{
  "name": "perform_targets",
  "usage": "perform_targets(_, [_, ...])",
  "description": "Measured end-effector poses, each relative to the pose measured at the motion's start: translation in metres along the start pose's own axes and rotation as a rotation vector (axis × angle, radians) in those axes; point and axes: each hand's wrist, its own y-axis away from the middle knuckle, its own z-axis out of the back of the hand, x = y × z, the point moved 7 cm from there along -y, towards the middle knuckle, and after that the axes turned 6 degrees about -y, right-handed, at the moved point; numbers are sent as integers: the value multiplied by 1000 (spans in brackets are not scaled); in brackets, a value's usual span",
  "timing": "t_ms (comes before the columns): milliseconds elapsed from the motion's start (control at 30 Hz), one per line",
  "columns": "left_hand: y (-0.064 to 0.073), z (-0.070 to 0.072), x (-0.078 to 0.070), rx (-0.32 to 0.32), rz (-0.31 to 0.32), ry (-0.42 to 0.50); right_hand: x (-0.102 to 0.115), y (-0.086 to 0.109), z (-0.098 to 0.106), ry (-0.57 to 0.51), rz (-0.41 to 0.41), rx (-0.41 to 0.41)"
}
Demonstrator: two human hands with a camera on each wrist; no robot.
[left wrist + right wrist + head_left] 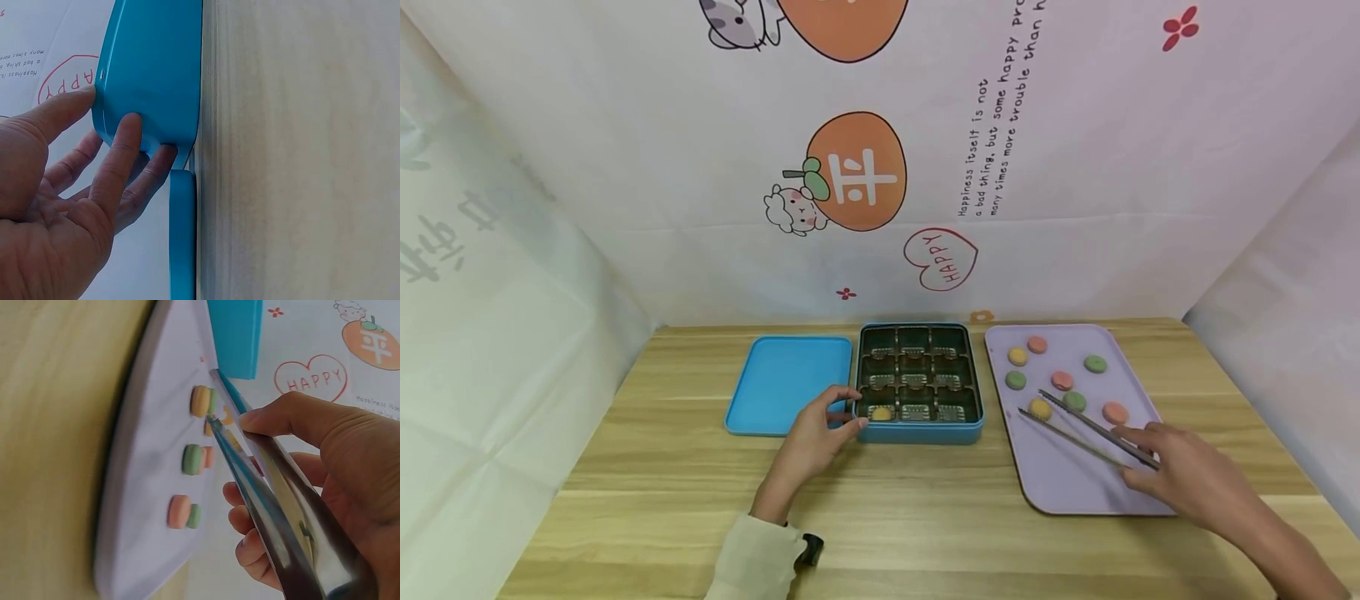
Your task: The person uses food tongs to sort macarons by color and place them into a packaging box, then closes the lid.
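Observation:
At the front left corner of a blue box (917,432), my left hand (815,427) rests its fingertips and thumb on the rim and side. Inside the box is a dark divided insert, with a yellow macaron (881,413) in its front left compartment. My right hand (1187,473) holds metal tongs (1093,429) between thumb and fingers. The tongs' arms are spread, and their tips stand on either side of a yellow macaron (1040,408) on a lilac tray (1060,483). In the right wrist view the tips are close to that macaron (200,401).
Left of the box lies a flat blue lid (793,379). Around the tongs on the tray are several macarons, among them a pink one (1116,412), a green one (1095,363) and another yellow one (1017,357). A printed white cloth (700,167) hangs behind the wooden table (925,517).

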Motion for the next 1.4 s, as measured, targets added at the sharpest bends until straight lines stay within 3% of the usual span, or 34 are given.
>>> perform_targets(467, [0,0,1,-1,6,0,-10,0,-12,-27,-1,-1])
perform_targets(900, [-1,0,2,3,6,8,-8,8,-18,23,105,-70])
perform_targets(1400, [0,1,1,12,11,25,-3,10,-16,8,88,-55])
